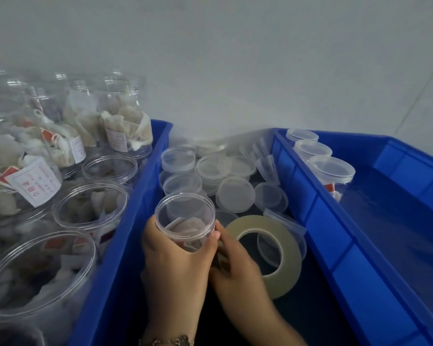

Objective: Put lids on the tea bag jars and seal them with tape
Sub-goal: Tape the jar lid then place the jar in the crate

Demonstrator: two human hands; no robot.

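**Open jar held over the lid bin**

Blue bin (135,221) surrounds both hands. Tape roll (283,248) lies just right of the right hand (238,265). Left hand (175,265) grips the uncapped jar (185,221); right hand's curled fingers touch its side. Loose lids (235,193) sit beyond.

Two blue bins (125,245) flanking one tape roll (285,248), three lidded jars (331,168) in the bin right of that roll, one open jar (185,221) held left of it, two hands (175,268), loose lids (235,193) behind it too many to count.
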